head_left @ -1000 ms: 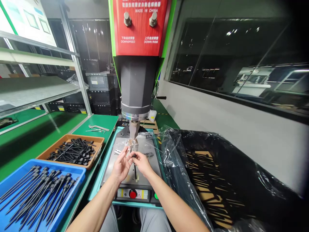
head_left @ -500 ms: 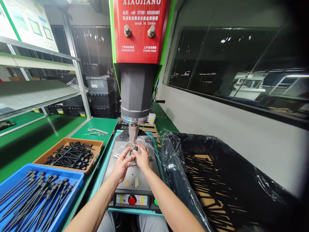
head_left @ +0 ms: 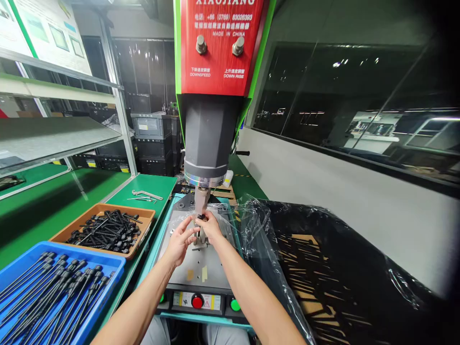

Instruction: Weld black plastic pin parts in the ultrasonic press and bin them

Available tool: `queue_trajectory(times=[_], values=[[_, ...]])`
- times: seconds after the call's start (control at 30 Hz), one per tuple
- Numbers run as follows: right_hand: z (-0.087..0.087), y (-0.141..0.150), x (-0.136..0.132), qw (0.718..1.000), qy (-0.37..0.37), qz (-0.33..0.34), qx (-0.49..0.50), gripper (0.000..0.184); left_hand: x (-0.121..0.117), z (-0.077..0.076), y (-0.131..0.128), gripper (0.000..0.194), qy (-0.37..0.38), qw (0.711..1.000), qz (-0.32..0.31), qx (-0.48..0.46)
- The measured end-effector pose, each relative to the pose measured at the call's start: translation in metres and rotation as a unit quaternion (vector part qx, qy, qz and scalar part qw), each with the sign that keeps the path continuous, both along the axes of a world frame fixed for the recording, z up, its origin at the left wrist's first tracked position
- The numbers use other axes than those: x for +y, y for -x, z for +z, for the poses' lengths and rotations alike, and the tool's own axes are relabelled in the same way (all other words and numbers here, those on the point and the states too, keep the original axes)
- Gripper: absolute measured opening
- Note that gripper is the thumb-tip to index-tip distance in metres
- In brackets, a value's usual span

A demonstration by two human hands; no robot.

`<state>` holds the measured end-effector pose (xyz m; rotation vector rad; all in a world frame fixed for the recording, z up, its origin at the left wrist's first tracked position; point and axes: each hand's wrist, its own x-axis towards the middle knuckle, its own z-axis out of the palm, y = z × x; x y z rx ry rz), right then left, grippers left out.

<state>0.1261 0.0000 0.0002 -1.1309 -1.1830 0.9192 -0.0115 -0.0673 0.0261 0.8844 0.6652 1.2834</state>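
Note:
Both my hands meet at the small metal fixture point(head_left: 200, 239) on the grey plate point(head_left: 201, 268) of the welding press, right under its horn point(head_left: 201, 201). My right hand point(head_left: 212, 229) pinches a small black part point(head_left: 201, 217) at the top of the fixture. My left hand point(head_left: 178, 242) is beside it, fingertips pressed against the same part and the fixture. Whether the black part sits in the fixture or just above it, I cannot tell.
A blue tray point(head_left: 108, 268) of long black rods and an orange tray point(head_left: 145, 213) of shorter black pieces sit at the left on the green bench. A black bin lined with clear plastic point(head_left: 323, 258) stands at the right. Red point(head_left: 196, 301) and green point(head_left: 235, 304) buttons face me.
My hands have moved forward from the near part of the plate up to the fixture under the horn, carrying the black part with them. The view has shifted slightly.

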Motion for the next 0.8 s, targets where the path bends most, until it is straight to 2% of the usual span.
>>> queue_trajectory(times=[0.13, 0.27, 0.53, 0.7, 0.8], values=[[0.006, -0.010, -0.002, 0.999, -0.008, 0.053, 0.008, 0.030, 0.003, -0.002, 0.003, 0.046, -0.002, 1.000, 0.001, 0.006], [0.004, -0.011, -0.002, 0.998, -0.017, 0.053, 0.036, 0.028, 0.004, -0.005, 0.004, 0.044, -0.006, 1.000, -0.001, 0.012], [-0.016, -0.016, 0.003, 0.985, 0.022, 0.004, 0.173, 0.054, 0.006, -0.015, 0.003, 0.045, -0.007, 0.999, 0.011, 0.038], [-0.014, -0.017, 0.000, 0.982, 0.005, 0.024, 0.187, 0.062, 0.011, -0.012, 0.003, 0.049, -0.004, 0.999, 0.020, 0.035], [-0.010, -0.012, 0.002, 0.986, -0.022, 0.033, 0.164, 0.059, 0.015, -0.005, 0.003, 0.049, -0.008, 0.999, 0.017, 0.030]])
